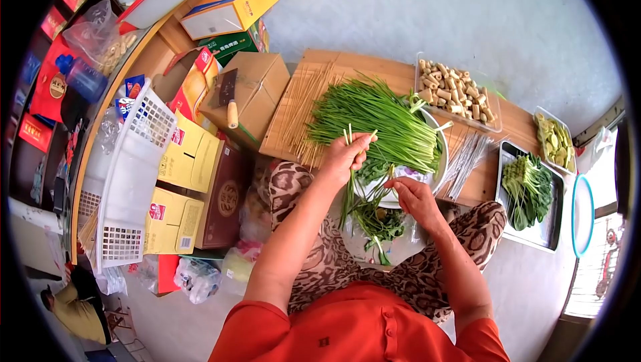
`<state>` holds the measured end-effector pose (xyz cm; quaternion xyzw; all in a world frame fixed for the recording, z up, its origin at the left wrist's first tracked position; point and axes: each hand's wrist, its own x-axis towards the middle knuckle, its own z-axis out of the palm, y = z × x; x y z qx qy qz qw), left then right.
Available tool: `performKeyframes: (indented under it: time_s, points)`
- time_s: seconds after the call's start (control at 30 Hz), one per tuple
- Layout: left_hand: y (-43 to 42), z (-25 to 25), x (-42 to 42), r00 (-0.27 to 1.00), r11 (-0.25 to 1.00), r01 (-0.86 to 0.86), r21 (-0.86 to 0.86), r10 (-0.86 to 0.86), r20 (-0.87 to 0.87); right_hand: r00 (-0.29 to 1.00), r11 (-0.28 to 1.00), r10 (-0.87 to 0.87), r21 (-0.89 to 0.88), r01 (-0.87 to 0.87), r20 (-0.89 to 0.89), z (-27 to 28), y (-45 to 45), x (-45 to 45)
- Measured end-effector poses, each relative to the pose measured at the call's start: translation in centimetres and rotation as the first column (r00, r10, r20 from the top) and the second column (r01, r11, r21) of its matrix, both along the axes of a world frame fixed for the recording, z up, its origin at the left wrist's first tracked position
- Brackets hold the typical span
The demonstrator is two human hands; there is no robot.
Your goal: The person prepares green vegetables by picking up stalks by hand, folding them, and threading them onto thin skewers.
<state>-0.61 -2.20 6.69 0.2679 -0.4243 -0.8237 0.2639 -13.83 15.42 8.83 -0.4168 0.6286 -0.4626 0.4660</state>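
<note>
My left hand (347, 154) is closed around a few chives, their pale cut ends sticking up and their green leaves hanging below. To its right, my right hand (414, 196) pinches a thin green chive leaf at its fingertips. Behind both hands a large heap of chives (367, 118) spreads over the wooden board and a white basin (442, 162). Beneath my hands, wilted green trimmings (379, 223) lie in a container between my knees, its shape partly hidden.
Thin wooden skewers (304, 118) lie on the board's left, metal skewers (465, 162) on its right. Beyond are a tub of cut tan pieces (457, 92), a tray of leafy greens (527, 188) and a tub of green slices (555, 140). A cleaver (229, 98) rests on a cardboard box (257, 88).
</note>
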Motion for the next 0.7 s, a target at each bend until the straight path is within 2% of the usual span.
performKeyframes:
  time_s: [0.33, 0.4, 0.53, 0.7]
  points:
    - [0.2, -0.1, 0.0, 0.999, 0.999, -0.033, 0.008, 0.033, 0.040, 0.985, 0.999, -0.038, -0.008, 0.037, -0.167, -0.6, 0.1, 0.1]
    - [0.2, 0.1, 0.1, 0.998, 0.999, -0.040, 0.010, 0.039, 0.053, 0.955, 0.998, -0.058, -0.029, 0.051, -0.291, -0.9, 0.0, -0.1]
    - [0.3, 0.2, 0.5, 0.999, 1.000, -0.031, 0.000, 0.031, 0.008, 0.937, 0.991, -0.127, -0.080, 0.107, -0.326, -1.3, 0.1, -0.2]
    - [0.2, 0.1, 0.4, 0.998, 0.999, -0.041, -0.002, 0.041, 0.038, 0.908, 0.990, -0.141, -0.082, 0.118, -0.393, -0.2, 0.2, -0.1]
